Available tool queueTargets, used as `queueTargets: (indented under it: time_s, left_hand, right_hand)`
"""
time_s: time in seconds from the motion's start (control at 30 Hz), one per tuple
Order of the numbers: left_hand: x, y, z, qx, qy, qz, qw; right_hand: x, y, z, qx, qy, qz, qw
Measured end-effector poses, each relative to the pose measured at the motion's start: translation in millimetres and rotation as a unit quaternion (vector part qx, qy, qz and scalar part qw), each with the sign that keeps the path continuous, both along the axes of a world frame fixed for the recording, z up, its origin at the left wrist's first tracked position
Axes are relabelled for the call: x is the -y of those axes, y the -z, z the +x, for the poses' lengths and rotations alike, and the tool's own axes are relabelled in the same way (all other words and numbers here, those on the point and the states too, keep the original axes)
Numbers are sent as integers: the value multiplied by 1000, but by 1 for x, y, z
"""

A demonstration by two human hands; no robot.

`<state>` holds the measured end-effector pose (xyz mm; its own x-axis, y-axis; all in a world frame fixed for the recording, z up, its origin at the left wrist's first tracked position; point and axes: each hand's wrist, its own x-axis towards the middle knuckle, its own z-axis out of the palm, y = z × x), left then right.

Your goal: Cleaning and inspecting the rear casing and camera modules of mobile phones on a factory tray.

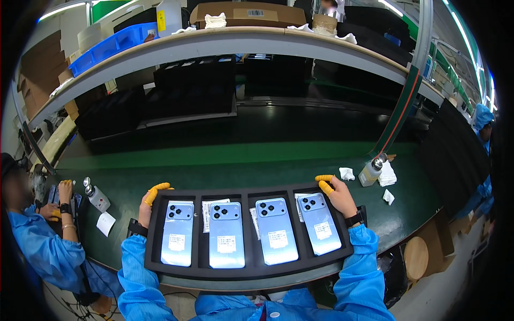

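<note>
A black foam tray (249, 272) lies at the near edge of the bench, gripped at both ends. Several light-blue smartphones (227, 230) rest in its compartments, backs up, cameras toward the far side, each with a white label on its back. Paper slips (209, 216) show beside some of the phones. My left hand (148, 206), with yellow finger cots, wraps the tray's far left corner. At the far right corner my right hand (338, 195), also in yellow finger cots, holds the tray. Parts of both hands' fingers are hidden by the tray.
To the right stand a pump bottle (370, 172) and white wipes (386, 174). Another pump bottle (97, 198) and a paper (105, 223) are at left, near a co-worker (45, 235). Black trays (187, 99) sit under a shelf (230, 45) carrying a blue bin (113, 51). A post (399, 109) rises at right.
</note>
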<state>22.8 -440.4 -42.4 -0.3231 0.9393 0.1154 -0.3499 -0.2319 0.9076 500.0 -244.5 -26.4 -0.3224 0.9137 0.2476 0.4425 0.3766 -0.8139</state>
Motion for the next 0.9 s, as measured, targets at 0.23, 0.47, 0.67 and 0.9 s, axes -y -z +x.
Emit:
queueTargets:
  time_s: [0.23, 0.47, 0.67, 0.9]
  left_hand:
    - [0, 2, -2, 6, -3, -5, 1000]
    - [0, 0, 0, 26, 0, -10, 1000]
    - [0, -2, 2, 29, -11, -17, 999]
    - [0, -1, 0, 20, -6, -13, 1000]
  right_hand:
    - [4, -8, -3, 8, -3, -15, 1000]
    - [2, -6, -1, 8, -2, -14, 1000]
    - [5, -10, -2, 13, -3, -17, 1000]
    - [4, -10, -3, 14, -5, -22, 1000]
